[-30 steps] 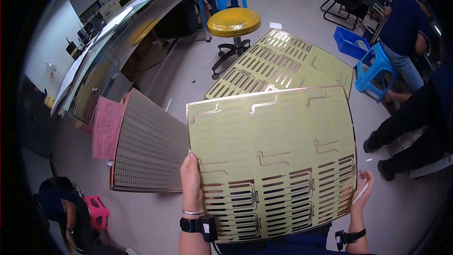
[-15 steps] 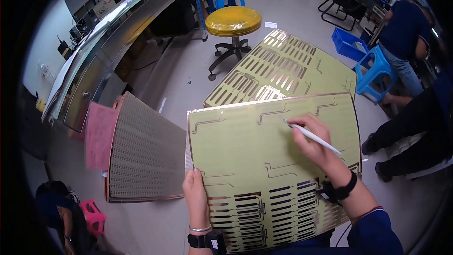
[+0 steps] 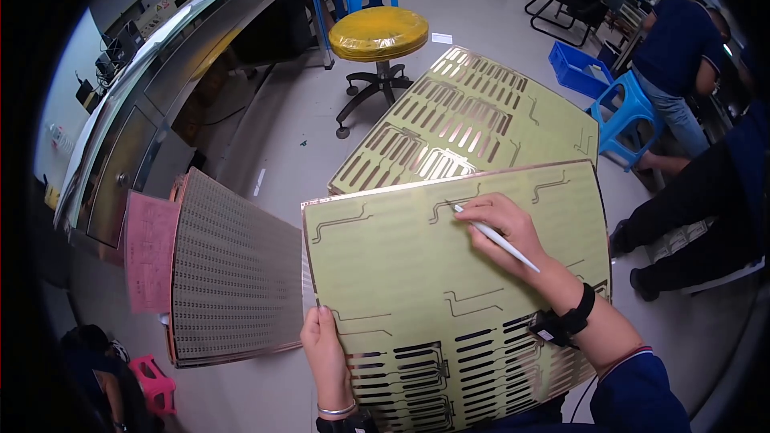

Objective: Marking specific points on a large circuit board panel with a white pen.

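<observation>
The left hand [image 3: 327, 357] grips the left edge of a green board [image 3: 385, 265]; the right hand [image 3: 505, 228] holds a white pen [image 3: 507, 245], its tip at or just above a trace near the top. Behind lies a 2nd board [image 3: 553, 132]. A grey panel [image 3: 233, 273] and pink sheet [image 3: 148, 252] stand left. Beyond are a yellow stool [image 3: 378, 32], 2 blue stools [image 3: 626, 122] and a blue bin [image 3: 576, 70].

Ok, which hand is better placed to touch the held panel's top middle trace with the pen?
Likely the right hand: it holds the pen, the tip at or near that trace. The left hand is occupied, gripping the panel by its left edge.
</observation>
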`<move>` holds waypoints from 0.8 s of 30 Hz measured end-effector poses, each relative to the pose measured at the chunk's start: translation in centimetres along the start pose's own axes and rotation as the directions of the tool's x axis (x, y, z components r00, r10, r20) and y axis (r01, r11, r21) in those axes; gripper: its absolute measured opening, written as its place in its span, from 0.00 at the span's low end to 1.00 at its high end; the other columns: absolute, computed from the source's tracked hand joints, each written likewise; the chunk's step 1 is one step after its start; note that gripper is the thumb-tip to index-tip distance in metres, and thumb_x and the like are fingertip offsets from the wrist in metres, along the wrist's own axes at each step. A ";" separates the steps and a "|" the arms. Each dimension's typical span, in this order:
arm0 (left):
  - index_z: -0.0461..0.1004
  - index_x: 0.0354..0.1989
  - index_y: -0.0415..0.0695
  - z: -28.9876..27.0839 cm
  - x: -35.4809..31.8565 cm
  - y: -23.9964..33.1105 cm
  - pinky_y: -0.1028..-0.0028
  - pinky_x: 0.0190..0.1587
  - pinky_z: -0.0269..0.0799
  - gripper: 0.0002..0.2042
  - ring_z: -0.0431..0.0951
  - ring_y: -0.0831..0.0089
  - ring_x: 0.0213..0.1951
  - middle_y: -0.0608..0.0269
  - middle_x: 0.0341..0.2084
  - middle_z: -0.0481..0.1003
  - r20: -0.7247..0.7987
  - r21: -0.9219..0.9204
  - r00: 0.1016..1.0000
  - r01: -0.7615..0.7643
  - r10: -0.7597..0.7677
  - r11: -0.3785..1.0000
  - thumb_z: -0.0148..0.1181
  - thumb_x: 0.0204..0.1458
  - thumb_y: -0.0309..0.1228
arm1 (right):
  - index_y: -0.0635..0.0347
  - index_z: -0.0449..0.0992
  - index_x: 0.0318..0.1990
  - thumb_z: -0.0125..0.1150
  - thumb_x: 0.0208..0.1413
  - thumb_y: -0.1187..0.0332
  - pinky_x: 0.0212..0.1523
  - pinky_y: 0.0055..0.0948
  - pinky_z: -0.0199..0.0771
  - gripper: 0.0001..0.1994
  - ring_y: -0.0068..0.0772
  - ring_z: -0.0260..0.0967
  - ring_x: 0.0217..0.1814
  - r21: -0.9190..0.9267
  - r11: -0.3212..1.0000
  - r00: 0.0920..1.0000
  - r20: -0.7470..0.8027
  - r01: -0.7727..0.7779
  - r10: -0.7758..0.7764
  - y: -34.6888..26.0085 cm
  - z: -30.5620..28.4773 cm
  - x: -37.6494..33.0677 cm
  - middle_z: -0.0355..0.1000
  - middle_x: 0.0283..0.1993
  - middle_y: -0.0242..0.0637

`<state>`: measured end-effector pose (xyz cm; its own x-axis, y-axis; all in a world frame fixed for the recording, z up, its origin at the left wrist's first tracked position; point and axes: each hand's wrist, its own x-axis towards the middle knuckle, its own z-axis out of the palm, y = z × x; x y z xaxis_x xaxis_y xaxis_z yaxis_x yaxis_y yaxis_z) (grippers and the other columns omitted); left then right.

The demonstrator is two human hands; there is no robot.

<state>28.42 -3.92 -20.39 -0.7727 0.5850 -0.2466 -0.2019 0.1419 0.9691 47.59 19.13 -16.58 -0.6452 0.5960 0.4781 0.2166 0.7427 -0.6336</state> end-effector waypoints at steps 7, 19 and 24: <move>0.67 0.28 0.40 -0.2 -0.2 0.0 0.81 0.36 0.63 0.15 0.64 0.85 0.30 0.71 0.25 0.69 0.010 -0.028 1.000 0.010 -0.010 1.000 0.44 0.64 0.35 | 0.55 0.80 0.40 0.60 0.45 0.76 0.46 0.31 0.73 0.12 0.38 0.71 0.44 -0.011 1.000 1.000 0.013 0.024 -0.024 -0.2 0.1 0.0 0.74 0.42 0.39; 0.66 0.27 0.40 -0.2 -0.2 0.0 0.82 0.35 0.62 0.14 0.63 0.86 0.30 0.72 0.25 0.68 -0.003 -0.007 1.000 -0.012 0.012 1.000 0.43 0.64 0.34 | 0.56 0.79 0.42 0.60 0.46 0.77 0.45 0.30 0.74 0.13 0.36 0.72 0.43 -0.041 0.999 1.000 -0.021 0.007 -0.007 0.2 0.4 -0.2 0.74 0.43 0.37; 0.68 0.29 0.39 0.2 -0.7 1.4 0.82 0.36 0.63 0.13 0.65 0.85 0.30 0.71 0.26 0.70 -0.015 -0.028 0.996 0.089 -0.090 0.996 0.43 0.64 0.33 | 0.57 0.79 0.43 0.59 0.49 0.77 0.45 0.28 0.73 0.13 0.35 0.72 0.44 0.027 0.997 0.997 -0.045 -0.066 0.067 0.0 0.6 -0.2 0.74 0.43 0.38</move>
<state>28.80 -3.96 -18.91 -0.7605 0.5576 -0.3328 -0.2868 0.1714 0.9425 47.29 18.82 -17.02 -0.5955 0.6575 0.4616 0.2388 0.6936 -0.6797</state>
